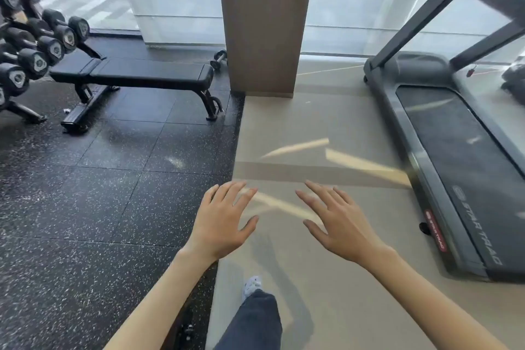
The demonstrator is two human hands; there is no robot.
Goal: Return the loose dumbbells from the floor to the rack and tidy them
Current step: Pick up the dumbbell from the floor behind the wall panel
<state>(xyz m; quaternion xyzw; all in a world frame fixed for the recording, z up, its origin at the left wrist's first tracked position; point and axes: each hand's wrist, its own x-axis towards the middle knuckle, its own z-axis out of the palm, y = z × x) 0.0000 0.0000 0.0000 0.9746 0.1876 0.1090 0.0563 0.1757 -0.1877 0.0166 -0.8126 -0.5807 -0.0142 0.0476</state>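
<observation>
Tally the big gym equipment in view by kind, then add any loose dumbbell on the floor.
Dumbbell rack: 1
Weight bench: 1
Treadmill: 1
Loose dumbbell on the floor: 1, beside the wooden pillar
Total: 4

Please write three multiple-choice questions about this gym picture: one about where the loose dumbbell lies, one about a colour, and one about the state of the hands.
1. Where is the loose dumbbell?
A. on the bench
B. on the floor beside the wooden pillar
C. on the treadmill belt

2. What colour is the bench padding?
A. black
B. red
C. white

3. How are the two hands?
A. both gripping a dumbbell
B. one holding a bottle
C. both open and empty

Answers:
1 B: it rests on the dark floor beside the pillar.
2 A: the pads are black.
3 C: left hand and right hand show spread fingers holding nothing.
</observation>
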